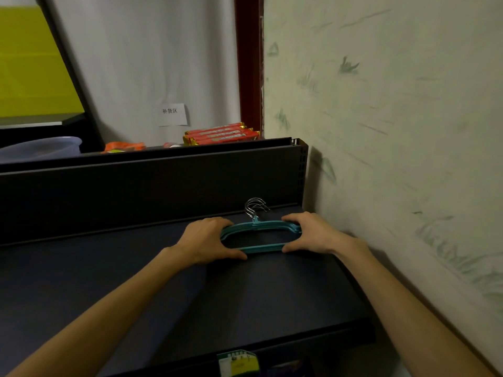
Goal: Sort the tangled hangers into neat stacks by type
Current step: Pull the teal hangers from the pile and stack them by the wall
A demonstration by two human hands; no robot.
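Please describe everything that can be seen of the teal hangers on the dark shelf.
The teal hangers are several thin hangers of one type, lying flat in a stack on the dark shelf, close to the wall on the right. Their bodies look like coated wire or plastic; the exact number cannot be told. Their silver metal hooks point away from the person, toward the shelf's back panel. The left hand grips the stack's left end and the right hand grips its right end, pressing the hangers together.

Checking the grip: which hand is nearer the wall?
The right hand, holding the teal hangers' end beside the wall; the left hand holds the far end.
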